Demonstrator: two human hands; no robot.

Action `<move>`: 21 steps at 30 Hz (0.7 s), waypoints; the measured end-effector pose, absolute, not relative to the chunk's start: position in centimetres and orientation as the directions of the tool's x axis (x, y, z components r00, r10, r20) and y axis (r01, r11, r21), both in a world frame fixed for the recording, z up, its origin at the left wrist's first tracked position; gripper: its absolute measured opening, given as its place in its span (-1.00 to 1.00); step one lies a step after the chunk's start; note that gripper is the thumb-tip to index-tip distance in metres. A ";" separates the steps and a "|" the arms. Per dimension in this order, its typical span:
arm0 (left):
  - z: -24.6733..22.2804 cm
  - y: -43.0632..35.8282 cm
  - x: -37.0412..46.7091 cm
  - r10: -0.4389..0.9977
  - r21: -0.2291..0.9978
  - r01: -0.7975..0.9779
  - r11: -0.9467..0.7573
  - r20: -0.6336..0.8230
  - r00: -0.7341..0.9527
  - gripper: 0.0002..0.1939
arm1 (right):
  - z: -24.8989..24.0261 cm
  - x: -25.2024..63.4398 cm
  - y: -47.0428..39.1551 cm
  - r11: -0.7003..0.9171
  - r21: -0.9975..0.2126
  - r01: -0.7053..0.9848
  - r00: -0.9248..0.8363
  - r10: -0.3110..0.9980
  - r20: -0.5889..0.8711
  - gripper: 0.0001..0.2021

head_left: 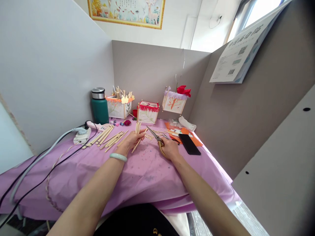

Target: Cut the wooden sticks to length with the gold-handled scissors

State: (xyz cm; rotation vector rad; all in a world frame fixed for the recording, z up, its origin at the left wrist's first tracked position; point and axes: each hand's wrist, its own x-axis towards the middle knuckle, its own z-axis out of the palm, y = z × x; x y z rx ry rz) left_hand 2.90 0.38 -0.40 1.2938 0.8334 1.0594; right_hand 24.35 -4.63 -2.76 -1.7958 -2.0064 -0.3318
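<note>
While the Left Hand Steadies Sticks, the Right Hand Has Scissors

Since the blades point at the upper end of a slanting stick, the step looks like trimming. To do it well, I'd pinch that stick close to the cut, keep fingertips clear of the blades and square them across the wood – a thin stick may split if snipped askew.

The left hand is closed round a small, mostly upright bunch, above the pink cloth; the slanting stick crosses just in front. The right is curled about the gold handles – whether blade meets wood, I can't tell. More loose sticks lie left of the left hand; the phone sits beyond the right.
</note>
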 end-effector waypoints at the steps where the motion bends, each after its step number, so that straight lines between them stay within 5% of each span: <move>1: -0.4 0.4 2.9 0.938 0.989 -0.141 -0.032 0.079 0.337 -0.33 | -2.8 24.3 -4.6 0.127 -0.119 0.985 -0.057 0.882 0.468 -0.67; 21: -0.1 -0.1 3.2 0.959 0.993 -0.112 -0.027 0.058 0.278 -0.37 | -2.9 24.2 -4.9 0.178 -0.136 0.975 -0.098 0.884 0.457 -0.66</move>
